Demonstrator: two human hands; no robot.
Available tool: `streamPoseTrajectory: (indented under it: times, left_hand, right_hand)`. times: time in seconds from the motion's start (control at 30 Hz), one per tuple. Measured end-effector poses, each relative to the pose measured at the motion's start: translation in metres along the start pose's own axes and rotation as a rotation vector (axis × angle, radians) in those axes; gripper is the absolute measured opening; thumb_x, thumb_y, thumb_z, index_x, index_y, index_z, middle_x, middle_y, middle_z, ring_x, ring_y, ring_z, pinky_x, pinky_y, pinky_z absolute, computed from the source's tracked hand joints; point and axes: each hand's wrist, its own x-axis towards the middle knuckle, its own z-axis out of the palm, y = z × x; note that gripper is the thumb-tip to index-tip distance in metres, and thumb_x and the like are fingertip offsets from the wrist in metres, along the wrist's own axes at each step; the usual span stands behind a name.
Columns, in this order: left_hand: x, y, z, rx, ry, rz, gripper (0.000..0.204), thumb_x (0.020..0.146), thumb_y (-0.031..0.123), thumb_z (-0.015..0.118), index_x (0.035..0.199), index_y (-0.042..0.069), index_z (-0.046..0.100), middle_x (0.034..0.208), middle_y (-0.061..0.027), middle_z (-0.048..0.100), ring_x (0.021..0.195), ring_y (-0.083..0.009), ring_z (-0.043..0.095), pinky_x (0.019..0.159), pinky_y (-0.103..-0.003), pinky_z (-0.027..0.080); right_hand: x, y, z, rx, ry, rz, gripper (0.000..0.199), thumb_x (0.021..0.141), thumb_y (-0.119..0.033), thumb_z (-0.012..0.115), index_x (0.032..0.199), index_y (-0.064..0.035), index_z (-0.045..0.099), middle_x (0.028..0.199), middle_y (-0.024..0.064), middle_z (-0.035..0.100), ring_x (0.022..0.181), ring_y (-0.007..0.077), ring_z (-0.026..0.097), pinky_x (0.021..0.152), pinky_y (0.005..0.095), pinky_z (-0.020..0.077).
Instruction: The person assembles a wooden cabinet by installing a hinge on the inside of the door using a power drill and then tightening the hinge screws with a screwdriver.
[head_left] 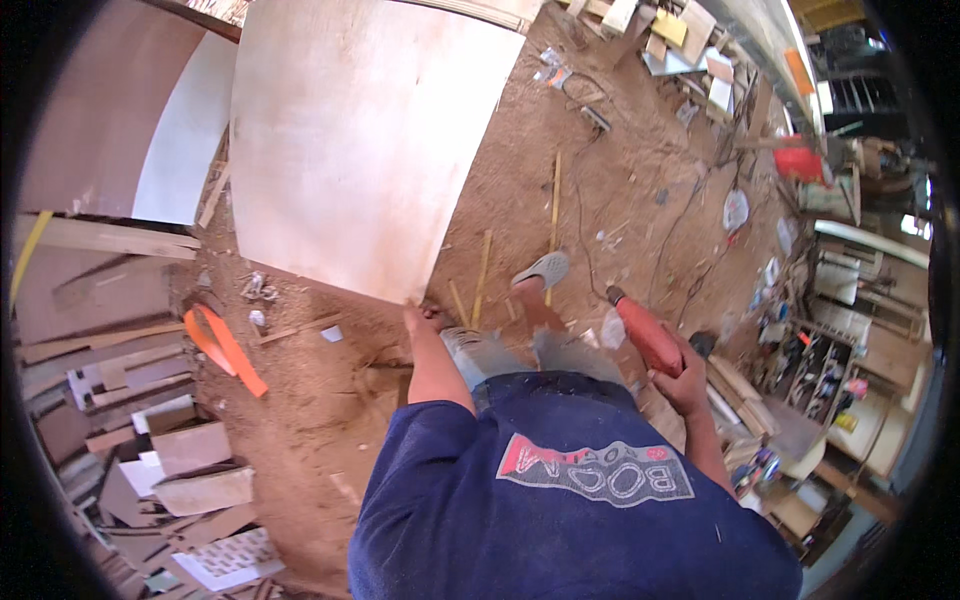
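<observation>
My left hand (428, 316) is closed on the near right corner of a large pale plywood sheet (350, 140). The sheet stretches away from me toward the top of the view. On my right side, my right hand (684, 382) is wrapped round the body of a long red power tool (650, 335). Its narrow black end points forward and to the left, where a dark cord seems to meet it. The hand and my arm partly hide the tool's other end, so its exact kind cannot be made out.
An orange strap-like strip (222, 352) lies on the brown dirt floor (510, 190) at left. Wood offcuts (190, 445) are piled at lower left, and more scraps (690, 45) at far right. Thin wooden strips (556, 200) and a dark cable (655, 250) lie ahead. Cluttered shelves (830, 340) line the right.
</observation>
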Motion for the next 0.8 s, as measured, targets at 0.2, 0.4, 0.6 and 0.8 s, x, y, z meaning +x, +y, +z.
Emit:
streamPoseTrajectory:
  times: [0.2,0.4,0.6,0.8]
  left_hand:
    - [0.069,-0.006,0.006,-0.005,0.219,0.131,0.030,0.104,0.042,0.053,0.099,0.013,0.058,0.080,-0.0038,0.053,0.060,-0.0194,0.044,0.055,-0.035,0.043]
    - [0.076,-0.025,0.013,-0.207,0.265,0.121,0.027,0.106,0.038,0.057,0.089,0.017,0.057,0.074,-0.0004,0.055,0.057,-0.0138,0.048,0.046,-0.025,0.035]
    - [0.038,-0.019,0.032,-0.173,0.232,0.109,0.043,0.100,0.050,0.060,0.105,0.007,0.062,0.089,-0.0070,0.061,0.063,-0.0219,0.048,0.055,-0.034,0.040]
    - [-0.049,-0.044,0.147,0.660,0.362,0.701,0.044,0.094,0.045,0.070,0.101,0.001,0.068,0.073,-0.0066,0.061,0.055,-0.0228,0.049,0.054,-0.038,0.044]
  right_hand:
    - [0.082,0.015,-0.043,-0.006,-0.120,-0.023,0.086,0.071,-0.014,0.080,0.150,0.0018,0.049,0.140,0.0185,0.063,0.130,0.0261,0.060,0.113,0.0386,0.0438]
    - [0.127,0.039,-0.086,0.022,-0.130,-0.012,0.086,0.070,-0.011,0.079,0.150,0.0017,0.049,0.139,0.0203,0.063,0.130,0.0269,0.060,0.112,0.0382,0.0439]
    - [0.171,0.064,-0.115,0.024,-0.153,-0.084,0.083,0.071,-0.013,0.080,0.149,-0.0058,0.053,0.138,0.0197,0.065,0.127,0.0312,0.064,0.108,0.0412,0.0487]
    - [0.200,0.081,-0.137,0.189,-0.150,-0.049,0.085,0.071,-0.016,0.083,0.150,-0.0072,0.052,0.138,0.0193,0.065,0.127,0.0315,0.064,0.108,0.0421,0.0494]
